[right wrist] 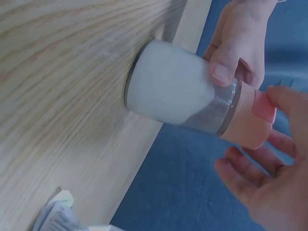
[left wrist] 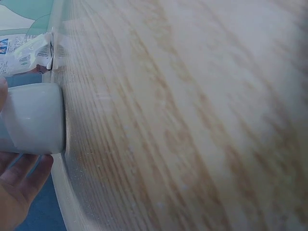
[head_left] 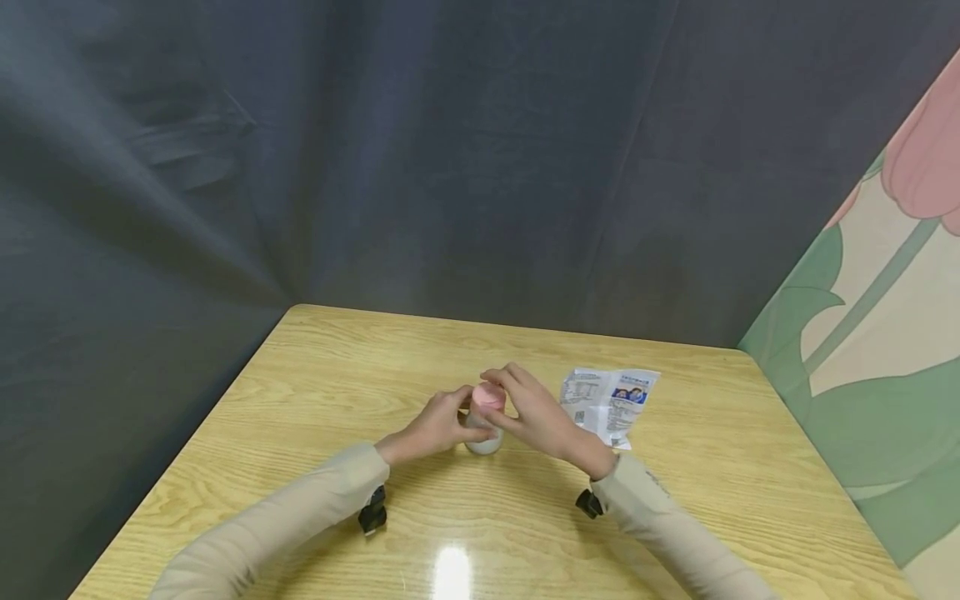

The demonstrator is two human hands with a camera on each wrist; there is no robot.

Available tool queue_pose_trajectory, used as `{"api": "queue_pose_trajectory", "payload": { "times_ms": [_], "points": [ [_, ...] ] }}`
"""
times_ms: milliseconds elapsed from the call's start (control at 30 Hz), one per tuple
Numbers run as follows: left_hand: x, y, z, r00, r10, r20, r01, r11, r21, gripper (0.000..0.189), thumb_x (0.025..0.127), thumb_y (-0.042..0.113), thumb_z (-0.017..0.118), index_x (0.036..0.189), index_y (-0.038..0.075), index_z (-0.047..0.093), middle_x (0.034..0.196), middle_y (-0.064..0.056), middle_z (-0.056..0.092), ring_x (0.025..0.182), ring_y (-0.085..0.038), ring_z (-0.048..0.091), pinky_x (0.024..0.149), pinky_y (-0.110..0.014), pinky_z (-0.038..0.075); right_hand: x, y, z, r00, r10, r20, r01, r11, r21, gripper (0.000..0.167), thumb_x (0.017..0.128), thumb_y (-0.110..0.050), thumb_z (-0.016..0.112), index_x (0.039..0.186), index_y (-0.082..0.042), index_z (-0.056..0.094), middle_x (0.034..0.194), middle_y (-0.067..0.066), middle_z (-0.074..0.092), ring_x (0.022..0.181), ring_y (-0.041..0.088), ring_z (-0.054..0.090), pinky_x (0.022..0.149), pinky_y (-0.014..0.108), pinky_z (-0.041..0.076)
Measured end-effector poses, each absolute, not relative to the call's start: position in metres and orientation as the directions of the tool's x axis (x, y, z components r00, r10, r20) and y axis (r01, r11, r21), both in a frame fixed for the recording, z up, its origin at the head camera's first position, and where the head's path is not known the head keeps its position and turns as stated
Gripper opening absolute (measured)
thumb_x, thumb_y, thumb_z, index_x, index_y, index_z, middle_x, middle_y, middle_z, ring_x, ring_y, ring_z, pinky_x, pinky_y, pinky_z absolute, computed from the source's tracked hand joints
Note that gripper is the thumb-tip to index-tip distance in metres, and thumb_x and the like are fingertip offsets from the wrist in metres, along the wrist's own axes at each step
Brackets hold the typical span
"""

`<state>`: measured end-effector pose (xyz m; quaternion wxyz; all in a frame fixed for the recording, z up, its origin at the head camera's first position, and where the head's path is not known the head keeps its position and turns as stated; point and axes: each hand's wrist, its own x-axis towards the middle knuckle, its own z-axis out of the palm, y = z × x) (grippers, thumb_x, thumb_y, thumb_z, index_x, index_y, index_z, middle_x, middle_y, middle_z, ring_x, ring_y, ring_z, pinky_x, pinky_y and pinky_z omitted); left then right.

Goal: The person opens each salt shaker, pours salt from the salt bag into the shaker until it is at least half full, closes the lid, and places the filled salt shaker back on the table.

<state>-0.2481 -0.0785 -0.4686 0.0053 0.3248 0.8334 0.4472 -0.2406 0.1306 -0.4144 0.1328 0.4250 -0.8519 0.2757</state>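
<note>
A clear seasoning jar (right wrist: 168, 86) stands upright on the table, mostly filled with something white, probably a powder or fine grains. It has a pink lid (right wrist: 244, 118) with a darker pink flap at the top. My left hand (head_left: 429, 430) grips the jar's body from the left, its thumb near the lid in the right wrist view. From the right, my right hand (head_left: 542, 417) holds the lid between thumb and fingers. The left wrist view catches the jar's white lower part (left wrist: 36, 118) and some left fingertips below it.
Just right of the right hand lies a crumpled white printed packet (head_left: 607, 404). The wooden table (head_left: 360, 358) ends at a dark curtain (head_left: 465, 167) behind. A wall with painted tulips (head_left: 877, 333) is to the right. A black strap device (head_left: 372, 510) hangs below the left wrist.
</note>
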Motion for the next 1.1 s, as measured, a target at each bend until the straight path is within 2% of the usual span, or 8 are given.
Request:
{"api": "queue_pose_trajectory", "payload": {
  "times_ms": [100, 267, 367, 467, 700, 800, 933, 1100],
  "points": [
    [-0.248, -0.078, -0.468, -0.788, 0.547, 0.283, 0.541, 0.395, 0.742, 0.056, 0.085, 0.032, 0.08, 0.129, 0.006, 0.057, 0.118, -0.003, 0.068, 0.101, -0.011, 0.066, 0.08, -0.023, 0.054, -0.241, 0.129, -0.415, -0.607, -0.645, 0.464, -0.795, 0.492, -0.355, 0.048, 0.095, -0.025, 0.07, 0.134, -0.004, 0.053, 0.112, 0.004, 0.054, 0.096, 0.014, 0.052, 0.081, 0.032, 0.05],
    [-0.247, -0.079, -0.468, -0.784, 0.55, 0.288, 0.545, 0.386, 0.744, 0.055, 0.087, 0.025, 0.079, 0.132, 0.004, 0.056, 0.12, -0.004, 0.067, 0.103, -0.014, 0.065, 0.082, -0.024, 0.054, -0.239, 0.131, -0.415, -0.612, -0.653, 0.446, -0.788, 0.458, -0.411, 0.057, 0.095, -0.021, 0.068, 0.143, -0.003, 0.044, 0.136, 0.011, 0.053, 0.122, 0.023, 0.053, 0.1, 0.041, 0.047],
    [-0.247, -0.079, -0.467, -0.789, 0.544, 0.285, 0.535, 0.38, 0.755, 0.056, 0.086, 0.025, 0.08, 0.132, 0.004, 0.055, 0.121, -0.004, 0.067, 0.104, -0.014, 0.065, 0.082, -0.025, 0.054, -0.238, 0.135, -0.415, -0.62, -0.656, 0.43, -0.779, 0.449, -0.437, 0.057, 0.095, -0.018, 0.067, 0.145, -0.002, 0.042, 0.141, 0.013, 0.052, 0.129, 0.025, 0.05, 0.106, 0.042, 0.042],
    [-0.247, -0.079, -0.467, -0.791, 0.538, 0.291, 0.533, 0.373, 0.76, 0.058, 0.085, 0.028, 0.081, 0.132, 0.005, 0.056, 0.12, -0.003, 0.067, 0.103, -0.013, 0.065, 0.081, -0.027, 0.055, -0.237, 0.137, -0.416, -0.616, -0.652, 0.442, -0.783, 0.447, -0.433, 0.055, 0.094, -0.015, 0.067, 0.142, 0.0, 0.045, 0.136, 0.013, 0.055, 0.126, 0.024, 0.052, 0.104, 0.042, 0.044],
    [-0.246, -0.077, -0.47, -0.79, 0.544, 0.285, 0.527, 0.363, 0.768, 0.058, 0.086, 0.032, 0.079, 0.132, 0.005, 0.055, 0.12, -0.004, 0.067, 0.102, -0.013, 0.065, 0.08, -0.026, 0.055, -0.24, 0.135, -0.419, -0.624, -0.638, 0.452, -0.781, 0.482, -0.397, 0.056, 0.093, -0.023, 0.072, 0.138, 0.0, 0.046, 0.117, 0.008, 0.056, 0.104, 0.018, 0.057, 0.086, 0.034, 0.052],
    [-0.245, -0.077, -0.47, -0.787, 0.551, 0.28, 0.526, 0.36, 0.77, 0.058, 0.087, 0.029, 0.079, 0.133, 0.005, 0.055, 0.121, -0.005, 0.066, 0.102, -0.014, 0.065, 0.082, -0.025, 0.055, -0.24, 0.135, -0.42, -0.633, -0.64, 0.436, -0.773, 0.483, -0.412, 0.059, 0.094, -0.026, 0.071, 0.141, -0.001, 0.044, 0.127, 0.01, 0.055, 0.112, 0.019, 0.056, 0.092, 0.036, 0.051],
    [-0.245, -0.078, -0.469, -0.783, 0.555, 0.282, 0.527, 0.351, 0.774, 0.055, 0.087, 0.024, 0.079, 0.133, 0.005, 0.055, 0.121, -0.004, 0.066, 0.103, -0.014, 0.065, 0.082, -0.027, 0.055, -0.237, 0.137, -0.419, -0.628, -0.653, 0.423, -0.77, 0.44, -0.463, 0.059, 0.096, -0.02, 0.067, 0.146, -0.004, 0.04, 0.142, 0.011, 0.051, 0.127, 0.022, 0.051, 0.102, 0.041, 0.046],
    [-0.246, -0.079, -0.468, -0.78, 0.555, 0.291, 0.531, 0.339, 0.777, 0.055, 0.087, 0.029, 0.079, 0.132, 0.007, 0.055, 0.119, 0.0, 0.066, 0.101, -0.011, 0.064, 0.079, -0.029, 0.056, -0.236, 0.14, -0.418, -0.599, -0.661, 0.452, -0.793, 0.409, -0.452, 0.053, 0.096, -0.013, 0.066, 0.143, -0.001, 0.044, 0.138, 0.012, 0.054, 0.125, 0.024, 0.053, 0.1, 0.044, 0.047]
  ]
}}
